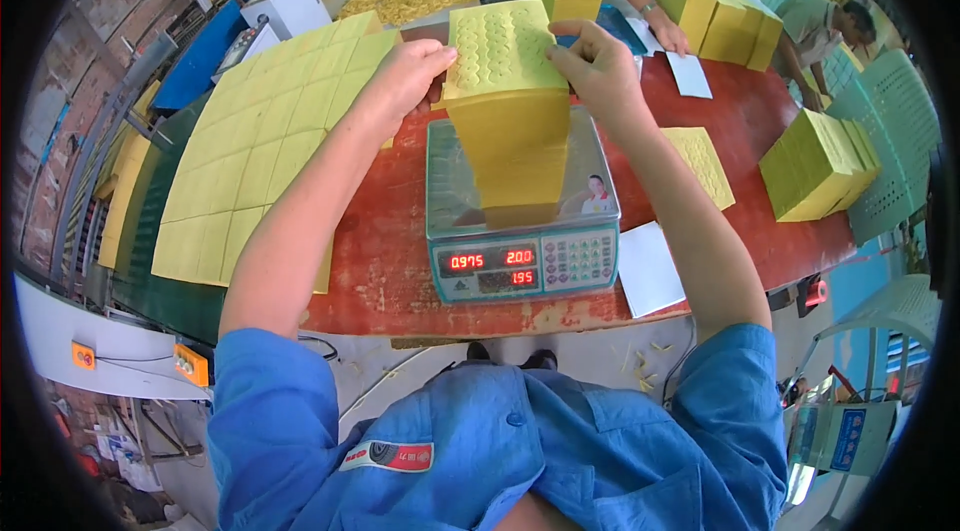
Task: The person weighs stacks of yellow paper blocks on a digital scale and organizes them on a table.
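Through the head camera I am keeping both hands at the tall yellow stack (512, 141), which is standing upright on the pan of the digital scale (580, 265), in the middle of the red table (375, 241). My left hand (408, 81) is touching the left upper edge of the stack; its thumb is lying near the top corner, and the other fingers are partly hidden, so I cannot tell how firm this grip is. My right hand (603, 71) is being at the right upper edge, with thumb and forefinger bent toward each other in a narrow gap; whether they are pinching the sheets or only touching them, I cannot tell. The top sheet is showing rows of rounded marks. The scale is facing me, and its display is glowing with red digits.

To the left, many yellow sheets (262, 131) are lying side by side in rows. To the right of the scale, a yellow sheet (703, 169) is lying partly behind my forearm, and a white card (650, 271) is lying nearer to me. Farther right, a yellow block (815, 169) is standing near the table edge. On the far side, a co-worker's hand (670, 34) is touching a white sheet (690, 77).
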The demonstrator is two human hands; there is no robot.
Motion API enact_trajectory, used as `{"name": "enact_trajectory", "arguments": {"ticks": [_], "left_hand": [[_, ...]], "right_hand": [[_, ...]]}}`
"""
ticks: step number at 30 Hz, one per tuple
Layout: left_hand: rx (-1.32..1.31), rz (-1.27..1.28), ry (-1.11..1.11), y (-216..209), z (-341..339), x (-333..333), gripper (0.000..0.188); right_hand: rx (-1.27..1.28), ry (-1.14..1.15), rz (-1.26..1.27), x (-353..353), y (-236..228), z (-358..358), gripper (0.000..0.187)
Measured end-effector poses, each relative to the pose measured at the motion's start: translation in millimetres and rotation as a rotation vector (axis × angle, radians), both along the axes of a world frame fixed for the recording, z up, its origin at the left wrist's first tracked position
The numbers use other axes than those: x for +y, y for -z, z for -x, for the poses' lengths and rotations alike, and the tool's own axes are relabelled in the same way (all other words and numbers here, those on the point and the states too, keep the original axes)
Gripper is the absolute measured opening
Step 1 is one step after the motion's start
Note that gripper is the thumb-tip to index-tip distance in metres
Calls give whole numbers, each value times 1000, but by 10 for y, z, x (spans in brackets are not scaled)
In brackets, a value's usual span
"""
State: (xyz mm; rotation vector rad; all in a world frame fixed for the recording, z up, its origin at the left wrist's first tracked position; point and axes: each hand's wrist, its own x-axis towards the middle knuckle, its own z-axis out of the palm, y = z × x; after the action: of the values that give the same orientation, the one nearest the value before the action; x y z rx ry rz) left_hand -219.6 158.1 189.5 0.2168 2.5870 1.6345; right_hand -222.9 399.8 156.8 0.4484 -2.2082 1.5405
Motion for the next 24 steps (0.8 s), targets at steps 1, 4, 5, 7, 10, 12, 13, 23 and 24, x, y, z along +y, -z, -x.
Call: {"name": "enact_trajectory", "arguments": {"ticks": [1, 4, 5, 7, 10, 12, 13, 23, 24], "left_hand": [[-2, -3, -1, 13, -37, 1, 28], [100, -121, -83, 120, -223, -78, 29], [160, -180, -164, 135, -370, -125, 30], [178, -234, -269, 370, -698, -283, 30], [235, -303, -433, 859, -1320, -562, 33], [91, -448, -579, 1380, -1697, -828, 33], [72, -436, -607, 1592, -1867, -901, 33], [-57, -446, -861, 1983, -2619, -567, 31], [-53, -477, -836, 1971, -2625, -513, 30]], "right_hand": [[-2, -1, -3, -8, -7, -28, 34], [-21, -69, 371, -15, -17, -177, 26], [-30, -71, 377, 51, -44, -304, 24], [-11, -56, 422, 111, 38, -653, 25], [-104, 44, 456, 314, 477, -1159, 24], [-264, -11, 421, 471, 853, -1397, 22], [-371, -39, 390, 544, 1022, -1473, 20], [-573, -103, 522, 790, 1532, -1857, 19], [-568, -121, 531, 794, 1513, -1866, 20]]}}
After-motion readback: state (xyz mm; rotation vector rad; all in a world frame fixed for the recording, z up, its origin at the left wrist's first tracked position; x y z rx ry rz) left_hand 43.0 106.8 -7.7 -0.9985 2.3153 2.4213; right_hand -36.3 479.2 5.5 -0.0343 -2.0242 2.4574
